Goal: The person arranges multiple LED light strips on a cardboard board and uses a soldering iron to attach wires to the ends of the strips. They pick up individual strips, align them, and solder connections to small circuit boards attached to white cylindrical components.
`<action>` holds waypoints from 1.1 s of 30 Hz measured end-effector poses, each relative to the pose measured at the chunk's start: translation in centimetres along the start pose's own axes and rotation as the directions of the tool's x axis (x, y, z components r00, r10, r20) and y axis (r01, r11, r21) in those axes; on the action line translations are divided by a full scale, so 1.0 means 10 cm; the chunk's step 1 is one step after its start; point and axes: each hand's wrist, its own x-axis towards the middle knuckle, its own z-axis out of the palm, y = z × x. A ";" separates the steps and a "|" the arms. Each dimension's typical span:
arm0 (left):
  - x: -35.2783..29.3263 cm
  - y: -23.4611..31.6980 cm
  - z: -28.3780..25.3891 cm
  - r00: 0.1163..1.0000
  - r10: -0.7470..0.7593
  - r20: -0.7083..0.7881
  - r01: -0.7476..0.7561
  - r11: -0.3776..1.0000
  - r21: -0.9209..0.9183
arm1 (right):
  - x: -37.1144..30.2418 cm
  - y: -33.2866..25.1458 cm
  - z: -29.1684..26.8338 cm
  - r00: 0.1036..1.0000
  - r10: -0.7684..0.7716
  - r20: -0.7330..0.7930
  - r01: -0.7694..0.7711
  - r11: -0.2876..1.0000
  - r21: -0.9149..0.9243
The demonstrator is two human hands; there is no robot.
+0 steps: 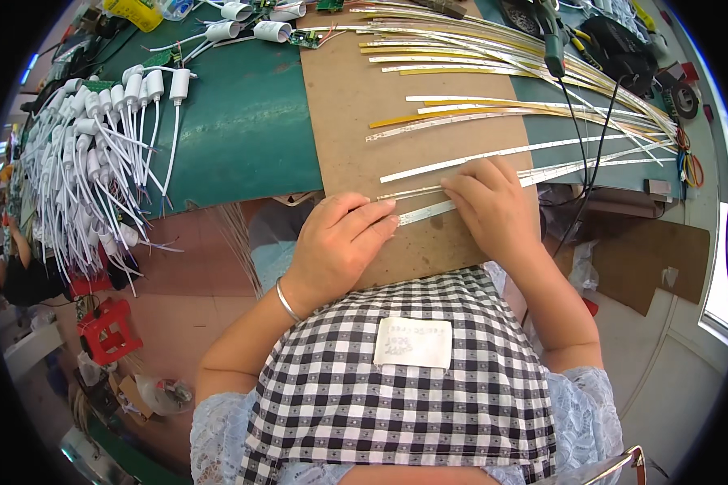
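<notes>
Near the front edge of a brown board point(356, 129), both my hands work on thin white LED strips point(426, 212). My left hand point(341, 242) is closed on their left ends, its fingertips pressed together over them. A short way to the right, my right hand point(491, 206) pinches the same strips from above. Two strips show between the hands, a narrow one behind a wider one, and both run on to the right under my right hand. Just beyond my fingers lies a loose white strip point(461, 162). Farther back, several white and yellow strips point(453, 61) lie fanned out across the board.
On the green table point(243, 121), a heap of white lamp holders with wires point(97, 145) hangs over the left front edge. More holders point(272, 31) and green circuit boards lie at the back. Black cables point(594, 153) hang at right, near a roll of tape point(684, 101).
</notes>
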 end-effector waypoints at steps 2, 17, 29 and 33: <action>-0.01 0.00 0.00 1.000 -0.007 0.001 0.007 1.000 0.000 | 0.02 0.00 0.02 1.000 0.003 -0.014 -0.004 1.000 -0.001; 0.01 -0.02 -0.01 0.999 0.022 0.030 -0.021 0.999 -0.024 | -0.22 -0.16 -0.01 0.999 0.046 0.008 -0.046 0.996 -0.082; 0.28 0.10 -0.06 0.969 -0.124 0.214 0.111 0.991 0.072 | -0.27 -0.22 0.00 0.995 0.097 0.034 -0.093 0.989 -0.111; 0.22 0.10 -0.08 0.933 -0.185 0.310 0.128 0.972 0.196 | -0.26 -0.21 -0.02 0.989 0.150 0.003 -0.149 0.988 -0.037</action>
